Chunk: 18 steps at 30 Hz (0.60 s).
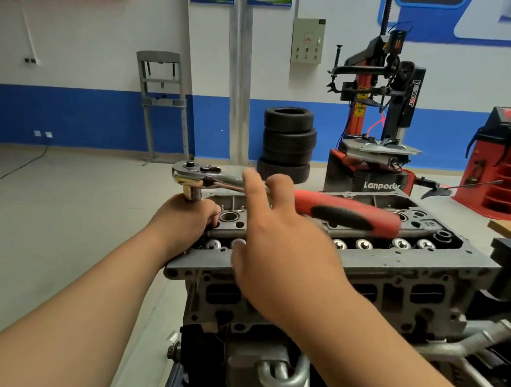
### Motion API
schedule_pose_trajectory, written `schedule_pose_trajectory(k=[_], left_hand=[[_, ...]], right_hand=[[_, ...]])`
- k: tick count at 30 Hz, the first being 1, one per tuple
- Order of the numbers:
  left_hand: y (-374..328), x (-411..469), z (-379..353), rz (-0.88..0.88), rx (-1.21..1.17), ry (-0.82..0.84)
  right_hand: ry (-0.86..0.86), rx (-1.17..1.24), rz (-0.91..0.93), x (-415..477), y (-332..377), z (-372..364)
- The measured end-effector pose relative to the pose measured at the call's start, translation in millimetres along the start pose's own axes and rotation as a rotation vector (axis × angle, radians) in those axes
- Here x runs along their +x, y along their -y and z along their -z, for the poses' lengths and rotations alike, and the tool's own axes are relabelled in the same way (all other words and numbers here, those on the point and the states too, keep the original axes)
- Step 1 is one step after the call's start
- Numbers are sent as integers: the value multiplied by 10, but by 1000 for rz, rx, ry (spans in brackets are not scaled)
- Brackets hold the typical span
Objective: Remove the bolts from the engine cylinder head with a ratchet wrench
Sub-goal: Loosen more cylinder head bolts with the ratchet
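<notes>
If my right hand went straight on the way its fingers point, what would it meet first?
Most likely the ratchet wrench: the open right hand points at its shank, just beside the red handle. Depth is unclear; the fingers may already touch it.

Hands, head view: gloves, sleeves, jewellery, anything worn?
Nothing worn that shows. Left hand and right hand are bare: no gloves, rings or watch visible. Left forearm and right forearm are bare to the frame edge; no sleeves in view.
</notes>
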<state>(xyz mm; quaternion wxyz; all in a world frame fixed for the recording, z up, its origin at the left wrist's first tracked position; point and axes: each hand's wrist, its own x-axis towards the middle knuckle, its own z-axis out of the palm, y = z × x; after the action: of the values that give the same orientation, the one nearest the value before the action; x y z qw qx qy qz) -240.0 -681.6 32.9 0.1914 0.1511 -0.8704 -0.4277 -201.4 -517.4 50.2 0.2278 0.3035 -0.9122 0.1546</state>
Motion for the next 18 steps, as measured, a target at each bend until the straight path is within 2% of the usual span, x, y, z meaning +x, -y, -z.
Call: schedule_pose_trajectory(k=[3,6,8,10,12,15,18], left_hand=[[-7,9,13,-60,43,-5],[-10,10,6,-91,186,-5],[15,6,-6,-53,94,-3],[55,2,11,7,-166,39],[91,39,54,0,-327,133],[35,110,180,-72,-387,299],[-16,141,221,-98,-433,286]], right_hand=[[-75,-124,61,-280,223,82],[-92,-55,64,-191,252,48],[-54,20,11,33,85,-29],[-72,31,-55,346,-116,-78],[11,69,-67,696,-233,-133],[245,220,-13,1174,-206,-229],[370,143,42,1459,-52,-308]])
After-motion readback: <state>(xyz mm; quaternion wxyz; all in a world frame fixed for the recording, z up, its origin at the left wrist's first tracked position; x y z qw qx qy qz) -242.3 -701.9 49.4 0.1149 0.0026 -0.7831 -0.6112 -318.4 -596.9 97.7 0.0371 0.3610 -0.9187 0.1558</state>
